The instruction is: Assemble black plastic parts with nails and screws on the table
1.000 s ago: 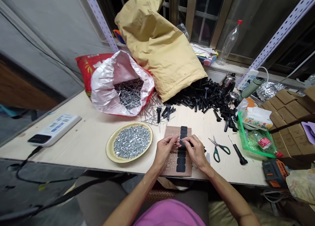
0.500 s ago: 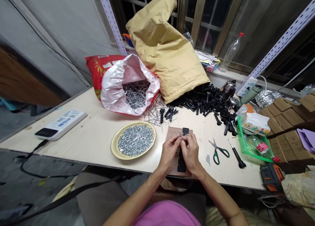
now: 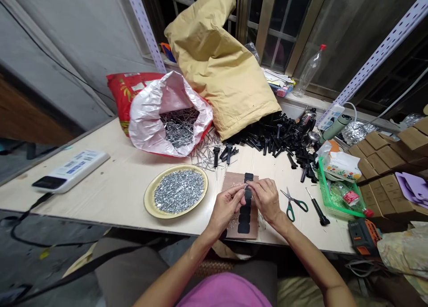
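Observation:
My left hand (image 3: pixel 228 207) and my right hand (image 3: pixel 266 199) meet fingertip to fingertip over a brown board (image 3: pixel 253 231). Both are closed in a pinch around something small and shiny, too small to name. Beneath them a strip of black rounded pads (image 3: pixel 244 218) runs lengthwise along the board. To the left of my left hand stands a yellowish dish (image 3: pixel 147 203) full of small silvery metal pieces (image 3: pixel 179 192). Scissors (image 3: pixel 291 203) with dark green handles lie right of my right hand, and beyond them is a black-handled tool (image 3: pixel 319 211) with a thin metal shaft.
A red bag (image 3: pixel 117 95) holding metal pins leans against a big tan sack (image 3: pixel 230 70). Black plastic parts (image 3: pixel 284 133) are heaped behind the board. On the right are a green basket (image 3: pixel 329 197), cardboard boxes (image 3: pixel 384 193) and an orange-black battery (image 3: pixel 364 236). A white power strip (image 3: pixel 72 171) lies left.
My right hand has shifted to the right and turned, uncovering more of the black pad strip. The fingertips of both hands stay together. The whole view has swung slightly.

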{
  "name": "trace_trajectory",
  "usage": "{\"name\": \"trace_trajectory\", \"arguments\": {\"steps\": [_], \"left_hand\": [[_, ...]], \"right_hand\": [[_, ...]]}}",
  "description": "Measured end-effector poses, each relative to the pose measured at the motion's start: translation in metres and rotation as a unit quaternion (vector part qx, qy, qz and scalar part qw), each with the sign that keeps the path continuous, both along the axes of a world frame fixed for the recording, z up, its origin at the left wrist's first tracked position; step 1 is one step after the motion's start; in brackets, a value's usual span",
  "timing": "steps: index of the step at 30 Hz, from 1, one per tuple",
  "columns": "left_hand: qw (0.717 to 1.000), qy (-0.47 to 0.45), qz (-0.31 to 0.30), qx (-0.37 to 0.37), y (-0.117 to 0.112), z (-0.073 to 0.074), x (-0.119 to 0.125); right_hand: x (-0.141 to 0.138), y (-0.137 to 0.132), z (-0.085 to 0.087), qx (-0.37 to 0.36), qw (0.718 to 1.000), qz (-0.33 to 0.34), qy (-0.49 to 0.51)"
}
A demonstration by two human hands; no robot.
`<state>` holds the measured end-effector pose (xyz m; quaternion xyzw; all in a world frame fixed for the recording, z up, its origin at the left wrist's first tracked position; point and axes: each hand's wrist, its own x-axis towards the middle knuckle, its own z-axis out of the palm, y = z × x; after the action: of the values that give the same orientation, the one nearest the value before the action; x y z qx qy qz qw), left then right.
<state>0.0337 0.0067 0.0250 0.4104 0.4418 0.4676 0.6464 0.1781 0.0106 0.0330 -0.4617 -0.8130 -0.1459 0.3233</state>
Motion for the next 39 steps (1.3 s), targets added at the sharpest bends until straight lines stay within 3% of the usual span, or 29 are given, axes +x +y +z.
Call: {"name": "trace_trajectory", "arguments": {"steps": [4, 8, 13, 19, 22, 28, 34, 39], "left_hand": [[0.99, 0.114, -0.008, 0.077, 0.002, -0.005, 0.001], [0.967, 0.202, -0.01, 0.156, 0.002, -0.011, 0.005], [0.953, 0.226, 0.027, 0.202, -0.004, -0.021, 0.012], [0.971, 0.171, 0.041, 0.164, -0.002, -0.029, 0.015], [0.977, 0.163, 0.011, 0.136, 0.005, -0.03, 0.015], [0.985, 0.152, -0.038, 0.071, 0.011, -0.028, 0.014], [0.997, 0.058, -0.04, 0.012, 0.009, -0.021, 0.012], [0.999, 0.031, -0.041, 0.0, 0.01, -0.015, 0.01]], "right_hand": [[0.001, -0.001, 0.001, 0.032, 0.995, -0.003, -0.099], [0.002, 0.001, -0.013, 0.038, 0.986, -0.017, -0.159], [0.004, 0.01, -0.036, -0.043, 0.99, 0.005, -0.131], [0.004, 0.015, -0.048, -0.192, 0.981, -0.028, -0.018], [0.006, 0.015, -0.05, -0.232, 0.971, -0.046, 0.035], [0.013, 0.015, -0.05, -0.242, 0.967, -0.034, 0.07], [0.018, 0.012, -0.04, -0.204, 0.974, 0.047, 0.085], [0.019, 0.009, -0.031, -0.175, 0.976, 0.081, 0.1]]}}
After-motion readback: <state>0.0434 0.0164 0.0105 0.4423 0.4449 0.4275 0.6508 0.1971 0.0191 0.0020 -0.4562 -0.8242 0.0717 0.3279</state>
